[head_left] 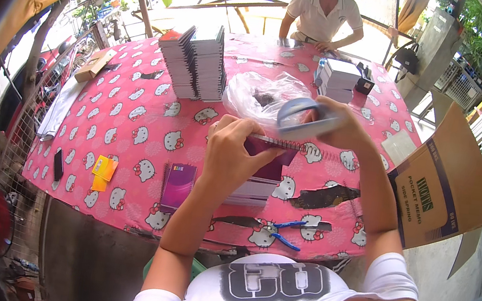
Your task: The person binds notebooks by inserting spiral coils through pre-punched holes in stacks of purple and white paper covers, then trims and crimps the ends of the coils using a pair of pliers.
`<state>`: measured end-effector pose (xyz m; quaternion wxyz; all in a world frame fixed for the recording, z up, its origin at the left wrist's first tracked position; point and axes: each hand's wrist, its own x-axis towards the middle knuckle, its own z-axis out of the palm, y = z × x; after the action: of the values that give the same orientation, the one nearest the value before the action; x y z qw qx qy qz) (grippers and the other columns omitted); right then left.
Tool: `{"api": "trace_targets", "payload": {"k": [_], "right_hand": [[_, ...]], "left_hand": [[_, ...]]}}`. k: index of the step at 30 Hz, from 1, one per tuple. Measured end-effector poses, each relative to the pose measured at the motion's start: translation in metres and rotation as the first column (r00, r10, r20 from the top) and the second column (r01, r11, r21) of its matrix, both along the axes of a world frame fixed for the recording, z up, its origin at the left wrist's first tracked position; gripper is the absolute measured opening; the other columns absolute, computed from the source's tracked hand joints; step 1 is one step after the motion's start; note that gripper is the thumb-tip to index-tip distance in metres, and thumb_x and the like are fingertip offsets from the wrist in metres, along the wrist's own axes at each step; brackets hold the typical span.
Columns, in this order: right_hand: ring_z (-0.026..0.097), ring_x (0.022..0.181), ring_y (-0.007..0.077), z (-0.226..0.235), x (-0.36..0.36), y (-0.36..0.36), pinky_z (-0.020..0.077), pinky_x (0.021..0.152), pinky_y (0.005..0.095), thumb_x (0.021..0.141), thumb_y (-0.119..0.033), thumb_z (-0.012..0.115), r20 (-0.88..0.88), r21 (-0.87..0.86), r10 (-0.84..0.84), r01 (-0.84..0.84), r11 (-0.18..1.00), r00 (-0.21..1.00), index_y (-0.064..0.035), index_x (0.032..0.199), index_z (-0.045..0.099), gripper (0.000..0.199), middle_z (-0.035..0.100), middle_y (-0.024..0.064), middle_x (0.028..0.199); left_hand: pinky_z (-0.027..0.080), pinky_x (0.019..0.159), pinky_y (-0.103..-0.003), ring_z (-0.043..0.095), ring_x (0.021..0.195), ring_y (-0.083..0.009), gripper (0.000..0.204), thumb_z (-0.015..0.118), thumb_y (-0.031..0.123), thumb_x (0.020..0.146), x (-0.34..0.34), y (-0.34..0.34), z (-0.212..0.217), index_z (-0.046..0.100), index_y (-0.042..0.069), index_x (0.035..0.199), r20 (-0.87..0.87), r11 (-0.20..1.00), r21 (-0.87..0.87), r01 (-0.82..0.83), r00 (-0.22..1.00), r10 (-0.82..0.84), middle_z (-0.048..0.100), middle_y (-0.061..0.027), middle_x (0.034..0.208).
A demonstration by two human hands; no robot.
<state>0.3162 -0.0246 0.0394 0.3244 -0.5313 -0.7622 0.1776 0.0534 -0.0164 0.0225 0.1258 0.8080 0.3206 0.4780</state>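
One carton (461,160) bears lettering (424,193); the left hand (234,145) pinches a notebook (257,146).

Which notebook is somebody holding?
The purple notebook in the left hand, with coiled wire sticking out past its edge. The other notebooks on the table are in no hand.
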Motion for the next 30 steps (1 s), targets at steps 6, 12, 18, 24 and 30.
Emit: {"api": "trace_targets", "payload": {"k": [6, 12, 18, 24, 30], "right_hand": [[0.068, 0.084, 0.0231, -0.007, -0.009, 0.015, 0.0542, 0.073, 0.0357, 0.064, 0.001, 0.07, -0.188, 0.117, 0.123, -0.102, 0.988, 0.974, -0.0004, 0.107, 0.06, 0.044, 0.067, 0.0125, 0.088], [0.068, 0.084, 0.0225, -0.003, -0.027, 0.018, 0.0517, 0.073, 0.0354, 0.06, 0.007, 0.066, -0.552, 0.021, 0.182, -0.205, 0.979, 0.814, -0.0033, 0.102, 0.059, 0.044, 0.068, 0.009, 0.089], [0.062, 0.081, 0.0186, 0.002, -0.043, 0.043, 0.0494, 0.073, 0.0302, 0.062, 0.003, 0.067, -0.074, 0.174, 0.042, -0.028, 0.984, 0.996, -0.0027, 0.102, 0.059, 0.041, 0.065, 0.0101, 0.087], [0.062, 0.093, 0.0416, -0.022, -0.027, 0.04, 0.0485, 0.074, 0.0505, 0.068, -0.009, 0.065, 0.198, 0.201, -0.304, 0.265, 0.943, 0.932, -0.007, 0.105, 0.052, 0.039, 0.065, 0.0214, 0.094], [0.063, 0.093, 0.0351, -0.171, 0.029, -0.003, 0.0536, 0.076, 0.0442, 0.07, -0.005, 0.063, 0.442, 0.151, -0.685, 0.705, 0.693, 0.578, -0.0071, 0.106, 0.05, 0.038, 0.063, 0.0129, 0.1]], "left_hand": [[0.049, 0.085, -0.037, 0.062, 0.094, -0.0254, 0.036, 0.087, 0.017, 0.062, -0.011, 0.004, -0.005, 0.07, 0.005, 0.091, 0.082, 0.994, 0.085, -0.067, 0.995, 0.06, 0.063, -0.0094, 0.107], [0.052, 0.085, -0.031, 0.061, 0.098, -0.0174, 0.035, 0.077, 0.003, 0.075, -0.022, 0.007, -0.02, 0.064, 0.003, 0.107, 0.502, 0.913, -0.361, 0.192, 0.864, 0.017, 0.062, -0.0088, 0.109], [0.054, 0.076, -0.024, 0.063, 0.089, -0.0101, 0.035, 0.07, -0.006, 0.081, -0.028, 0.011, -0.032, 0.062, -0.003, 0.115, 0.7, 0.824, -0.418, 0.383, 0.714, 0.024, 0.068, -0.0068, 0.098], [0.054, 0.073, -0.024, 0.064, 0.086, -0.0104, 0.03, 0.071, -0.004, 0.082, -0.041, 0.016, -0.04, 0.065, -0.003, 0.111, 0.712, 0.804, -0.422, 0.42, 0.702, 0.007, 0.069, -0.0081, 0.095], [0.053, 0.072, -0.023, 0.062, 0.083, -0.0104, 0.026, 0.073, -0.001, 0.081, -0.036, 0.02, -0.037, 0.065, -0.001, 0.106, 0.848, 0.704, -0.325, 0.632, 0.524, -0.079, 0.068, -0.0068, 0.093]]}}
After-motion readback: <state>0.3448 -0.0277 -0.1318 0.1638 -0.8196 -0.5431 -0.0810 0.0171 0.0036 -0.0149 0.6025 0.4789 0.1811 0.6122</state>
